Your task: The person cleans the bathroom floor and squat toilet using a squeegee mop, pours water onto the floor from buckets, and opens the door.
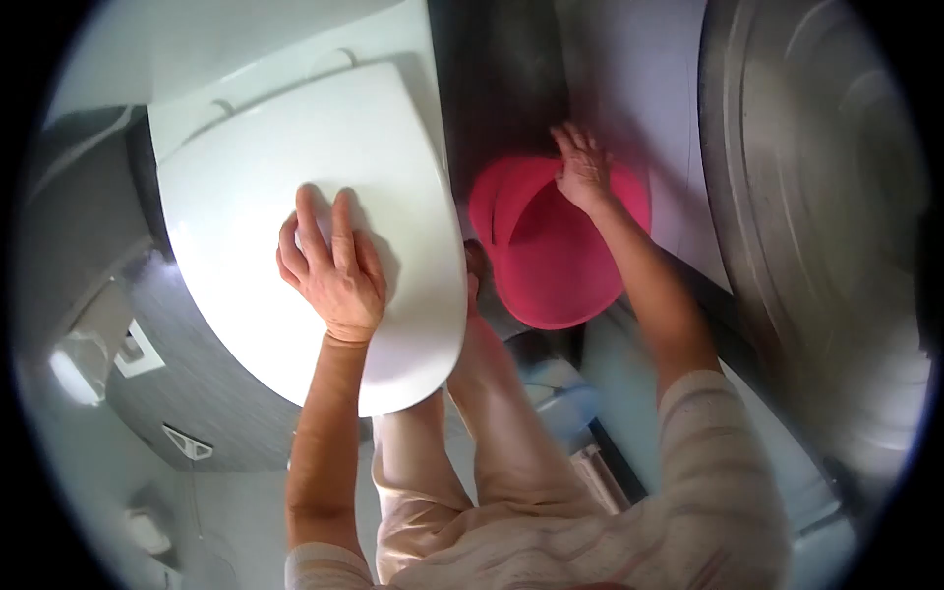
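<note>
My left hand [334,270] rests on the white toilet lid [246,265], which is down. Its fingers are partly bent and spread apart, with nothing in them. My right hand [583,175] is over the far rim of a pink plastic bin [560,285] beside the toilet. The fingers there are stretched out and nothing shows in them; whether they touch the rim I cannot tell. The inside of the bin is in shadow, and I cannot make out anything in it.
A large round, ribbed, greyish form [806,216] stands at the right. A translucent bluish container [565,393] lies low beside my leg. White fittings, one a triangular bracket [187,443], are at the left. The white toilet base plate [295,74] lies behind the lid.
</note>
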Demonstrator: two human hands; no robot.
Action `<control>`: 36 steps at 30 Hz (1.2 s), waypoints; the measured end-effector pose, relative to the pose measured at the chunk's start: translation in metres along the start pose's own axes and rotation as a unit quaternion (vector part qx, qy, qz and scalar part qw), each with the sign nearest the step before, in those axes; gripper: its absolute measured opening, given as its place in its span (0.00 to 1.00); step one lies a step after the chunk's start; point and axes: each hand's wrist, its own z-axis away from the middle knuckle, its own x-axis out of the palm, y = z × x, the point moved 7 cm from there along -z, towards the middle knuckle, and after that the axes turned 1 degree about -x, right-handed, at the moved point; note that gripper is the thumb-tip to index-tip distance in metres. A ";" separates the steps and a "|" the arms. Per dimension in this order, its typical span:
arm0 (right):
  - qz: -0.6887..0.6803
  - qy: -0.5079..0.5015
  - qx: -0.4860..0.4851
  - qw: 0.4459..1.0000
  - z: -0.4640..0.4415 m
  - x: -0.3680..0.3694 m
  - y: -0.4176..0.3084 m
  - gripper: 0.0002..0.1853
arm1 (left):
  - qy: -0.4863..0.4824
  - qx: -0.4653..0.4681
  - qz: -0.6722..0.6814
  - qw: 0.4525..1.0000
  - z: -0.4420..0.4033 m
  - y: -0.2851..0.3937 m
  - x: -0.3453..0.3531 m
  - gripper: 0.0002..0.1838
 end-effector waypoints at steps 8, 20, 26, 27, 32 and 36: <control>0.007 -0.092 0.122 0.988 0.049 0.059 0.042 0.28 | -0.007 0.014 -0.017 1.000 0.002 0.008 -0.002 0.23; 0.059 -0.329 0.245 0.910 0.222 0.156 0.121 0.23 | -0.003 0.008 -0.014 1.000 0.005 0.004 0.001 0.23; 0.108 -0.257 0.169 0.945 0.086 0.129 0.115 0.19 | 0.016 0.037 -0.041 0.998 0.003 0.000 0.006 0.21; 0.128 -0.283 0.134 0.941 0.056 0.144 0.123 0.19 | 0.007 0.036 -0.029 0.999 0.002 0.001 0.005 0.20; 0.229 -0.036 0.021 0.973 -0.110 0.143 0.119 0.20 | -0.019 0.042 -0.007 0.999 -0.008 -0.004 0.007 0.20; 0.265 -0.115 0.032 0.957 -0.197 0.127 0.111 0.22 | -0.068 0.047 -0.073 0.994 -0.010 -0.005 0.008 0.21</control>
